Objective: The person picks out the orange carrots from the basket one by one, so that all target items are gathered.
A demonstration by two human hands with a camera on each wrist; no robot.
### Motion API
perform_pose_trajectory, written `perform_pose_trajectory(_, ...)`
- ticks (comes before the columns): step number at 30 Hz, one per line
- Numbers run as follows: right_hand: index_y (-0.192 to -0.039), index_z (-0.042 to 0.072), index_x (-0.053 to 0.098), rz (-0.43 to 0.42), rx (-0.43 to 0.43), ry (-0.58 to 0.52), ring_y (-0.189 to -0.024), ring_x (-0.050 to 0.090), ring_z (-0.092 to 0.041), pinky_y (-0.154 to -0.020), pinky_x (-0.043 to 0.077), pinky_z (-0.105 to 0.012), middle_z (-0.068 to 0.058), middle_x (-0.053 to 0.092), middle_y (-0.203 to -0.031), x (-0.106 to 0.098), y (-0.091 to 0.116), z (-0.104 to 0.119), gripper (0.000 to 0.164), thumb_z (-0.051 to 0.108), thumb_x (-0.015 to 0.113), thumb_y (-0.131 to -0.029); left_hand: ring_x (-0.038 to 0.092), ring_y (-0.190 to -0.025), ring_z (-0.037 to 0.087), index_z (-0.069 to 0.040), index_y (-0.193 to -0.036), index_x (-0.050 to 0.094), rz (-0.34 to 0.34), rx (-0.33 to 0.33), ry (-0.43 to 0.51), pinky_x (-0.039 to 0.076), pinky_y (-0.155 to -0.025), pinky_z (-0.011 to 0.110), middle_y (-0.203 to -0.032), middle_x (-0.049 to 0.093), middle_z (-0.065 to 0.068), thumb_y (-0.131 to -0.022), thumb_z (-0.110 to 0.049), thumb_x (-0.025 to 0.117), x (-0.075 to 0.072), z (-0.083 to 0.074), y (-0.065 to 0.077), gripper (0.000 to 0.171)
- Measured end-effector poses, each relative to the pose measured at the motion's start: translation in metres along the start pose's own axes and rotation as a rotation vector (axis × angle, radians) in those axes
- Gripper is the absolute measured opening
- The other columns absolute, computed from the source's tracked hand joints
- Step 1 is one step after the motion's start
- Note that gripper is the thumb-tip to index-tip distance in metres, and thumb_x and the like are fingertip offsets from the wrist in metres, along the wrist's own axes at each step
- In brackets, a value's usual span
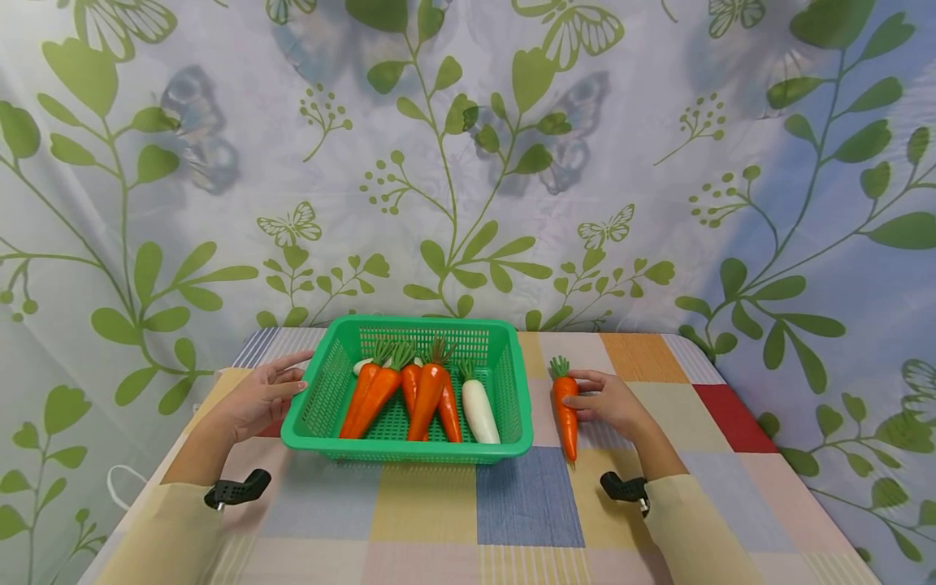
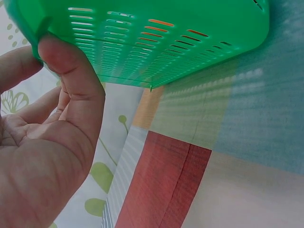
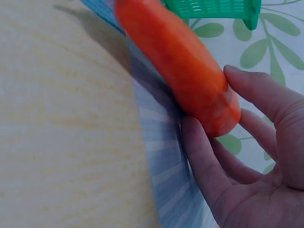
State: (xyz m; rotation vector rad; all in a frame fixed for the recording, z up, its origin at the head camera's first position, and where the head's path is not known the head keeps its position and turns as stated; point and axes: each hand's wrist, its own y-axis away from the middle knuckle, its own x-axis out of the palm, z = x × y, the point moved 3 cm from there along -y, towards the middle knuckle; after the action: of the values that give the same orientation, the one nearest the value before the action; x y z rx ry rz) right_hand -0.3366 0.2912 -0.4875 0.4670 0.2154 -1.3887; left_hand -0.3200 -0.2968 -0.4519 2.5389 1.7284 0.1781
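Observation:
A green plastic basket [image 1: 406,457] holds several orange carrots [image 1: 429,398] with green tops. At its right side lies a white radish [image 1: 479,411], and paler pieces show partly behind the carrots. My left hand [image 1: 262,398] grips the basket's left rim; the thumb [image 2: 71,71] presses against the rim in the left wrist view. To the right of the basket, my right hand [image 1: 601,400] pinches a single carrot [image 1: 566,414] between thumb and fingers. That carrot points its leafy top away from me, and its shadow falls on the cloth in the right wrist view.
A patchwork tablecloth [image 1: 427,508] covers the table. Behind it hangs a pale curtain [image 1: 468,162] with green leaves and butterflies, close to the basket's far side. A white cable [image 1: 117,487] loops beside the table's left edge.

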Motion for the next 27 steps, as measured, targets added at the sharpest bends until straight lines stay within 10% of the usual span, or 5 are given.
perform_pose_trajectory(27, -0.151, 0.001, 0.048, 0.036, -0.013, -0.123, -0.111, 0.069, -0.031, -0.088, 0.063, -0.042, -0.032, 0.046, -0.15, 0.0061, -0.0007, -0.0053, 0.069, 0.015, 0.078, -0.091, 0.072, -0.096, 0.009, -0.005, -0.163, 0.015, 0.012, 0.012, -0.005, 0.061, -0.087, 0.025, -0.108, 0.064, -0.004, -0.104, -0.008, 0.057, -0.0002, 0.0001, 0.0005, 0.072)
